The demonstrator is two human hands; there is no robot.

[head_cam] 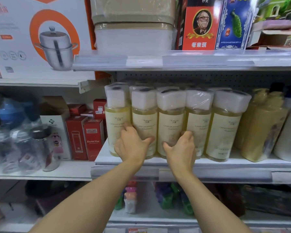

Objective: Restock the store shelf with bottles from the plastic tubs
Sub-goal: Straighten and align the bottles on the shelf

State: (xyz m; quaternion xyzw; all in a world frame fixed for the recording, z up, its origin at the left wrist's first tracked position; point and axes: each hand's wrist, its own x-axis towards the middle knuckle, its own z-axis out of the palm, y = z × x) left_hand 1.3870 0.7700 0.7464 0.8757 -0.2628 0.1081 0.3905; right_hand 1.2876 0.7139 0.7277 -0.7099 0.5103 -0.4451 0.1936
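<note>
- Shelf: it carries a front row of five pale yellow bottles with white shrink-wrapped caps, and more caps show behind them. Judged step: squaring up this row. Keep the bases back from the front lip and the labels facing out.
- Left hand: your fingers reach into the gap between the first bottle and the second bottle, thumb spread across the second one's lower label, so you grip that bottle. Push low on the body, since the caps look top-heavy.
- Right hand: your fingers curl round the right side of the third bottle, thumb on its front, so you hold it. Slide it straight back until it touches its neighbours. Do not tilt it.
- Fourth bottle and fifth bottle: these stand upright, close together. Match their line.
- Hidden: the plastic tubs are not in view, so remaining stock cannot be judged.
- Hidden: your fingertips sit behind the bottles. How deep the back rows run cannot be told.
- Hard to read: the price strip on the shelf above is blurred, as are the items on the lower shelf.
</note>
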